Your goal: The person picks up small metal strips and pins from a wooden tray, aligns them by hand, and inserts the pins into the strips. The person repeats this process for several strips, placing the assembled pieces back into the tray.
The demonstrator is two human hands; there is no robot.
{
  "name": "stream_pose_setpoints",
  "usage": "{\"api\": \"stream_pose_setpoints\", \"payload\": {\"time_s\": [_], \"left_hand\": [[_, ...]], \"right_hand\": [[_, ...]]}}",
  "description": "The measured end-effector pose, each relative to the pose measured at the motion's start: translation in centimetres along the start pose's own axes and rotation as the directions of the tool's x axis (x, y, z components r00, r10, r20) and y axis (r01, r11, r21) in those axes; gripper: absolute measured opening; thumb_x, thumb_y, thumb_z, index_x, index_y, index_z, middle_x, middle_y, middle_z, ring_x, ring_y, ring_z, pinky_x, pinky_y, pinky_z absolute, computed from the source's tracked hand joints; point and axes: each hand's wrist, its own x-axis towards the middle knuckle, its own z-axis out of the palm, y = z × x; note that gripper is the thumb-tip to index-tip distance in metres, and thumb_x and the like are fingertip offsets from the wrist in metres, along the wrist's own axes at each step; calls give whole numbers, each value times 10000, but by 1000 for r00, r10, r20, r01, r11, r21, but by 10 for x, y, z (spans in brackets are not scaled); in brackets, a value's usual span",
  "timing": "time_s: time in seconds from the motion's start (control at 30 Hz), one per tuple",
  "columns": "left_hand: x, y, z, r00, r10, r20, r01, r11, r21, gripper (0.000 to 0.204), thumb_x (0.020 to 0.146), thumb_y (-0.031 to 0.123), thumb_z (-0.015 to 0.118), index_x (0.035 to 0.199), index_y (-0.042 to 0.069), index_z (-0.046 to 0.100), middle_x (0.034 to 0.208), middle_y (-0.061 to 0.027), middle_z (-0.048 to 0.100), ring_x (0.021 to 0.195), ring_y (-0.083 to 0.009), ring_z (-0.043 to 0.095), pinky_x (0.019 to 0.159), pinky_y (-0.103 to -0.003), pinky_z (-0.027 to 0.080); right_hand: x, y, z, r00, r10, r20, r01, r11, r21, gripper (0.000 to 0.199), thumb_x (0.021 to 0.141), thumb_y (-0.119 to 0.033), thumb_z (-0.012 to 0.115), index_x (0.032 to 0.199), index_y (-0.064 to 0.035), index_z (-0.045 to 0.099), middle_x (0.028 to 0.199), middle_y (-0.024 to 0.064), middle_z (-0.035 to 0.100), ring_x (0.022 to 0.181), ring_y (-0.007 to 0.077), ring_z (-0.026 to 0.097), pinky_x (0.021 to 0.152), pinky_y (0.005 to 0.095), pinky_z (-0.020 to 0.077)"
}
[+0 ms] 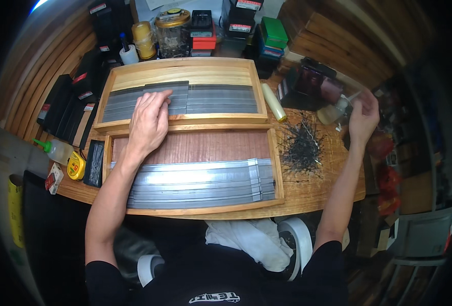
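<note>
My left hand [151, 117] lies over the grey flat strips [221, 99] in the far wooden tray [185, 122]. Its fingers stretch out and hold nothing that I can see. Off to the right, my right hand [364, 116] is raised with its fingers closed at the pale nozzle of a small translucent squeeze bottle [330, 114], which leans beside a dark box. In the near wooden tray [221, 208], more long grey strips [195, 178] lie stacked in overlapping rows. A short shiny piece [255, 179] lies across them near the right end.
A heap of thin black slivers [302, 148] lies on the wooden table right of the trays, below a pale yellow roll [273, 102]. A yellow tape measure [76, 166] and a green-tipped bottle [57, 151] stand at the left. Jars, boxes and a blue marker [124, 42] line the back.
</note>
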Motion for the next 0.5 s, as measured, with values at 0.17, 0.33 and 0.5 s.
{"api": "stream_pose_setpoints", "payload": {"time_s": [0.17, 0.33, 0.5], "left_hand": [[-3, -2, -5, 1000, 21, -10, -20, 998, 54, 238, 975, 7, 585, 1190, -20, 683, 940, -143, 685, 922, -297, 634, 893, -403, 474], [-2, -3, -6, 1000, 21, -17, -20, 997, 69, 227, 988, 29, 592, 1188, -24, 686, 943, -145, 686, 918, -297, 635, 896, -402, 471], [-3, -3, -5, 1000, 17, 4, -17, 997, 80, 246, 1015, 56, 583, 1227, -23, 679, 964, -136, 694, 924, -281, 635, 903, -387, 466]], "right_hand": [[-9, 15, 14, 980, 14, 199, -9, 1000, -25, 516, 913, -82, 691, 1413, -6, 587, 1227, 155, 689, 1007, 172, 655, 907, 321, 541], [-9, 17, 26, 978, 34, 207, -23, 998, -56, 506, 900, -87, 703, 1393, -16, 612, 1171, 127, 712, 945, 147, 658, 856, 302, 541], [-9, 20, 29, 983, 29, 179, -16, 997, -72, 484, 888, -109, 730, 1355, -20, 644, 1123, 108, 717, 914, 147, 656, 837, 303, 544]]}}
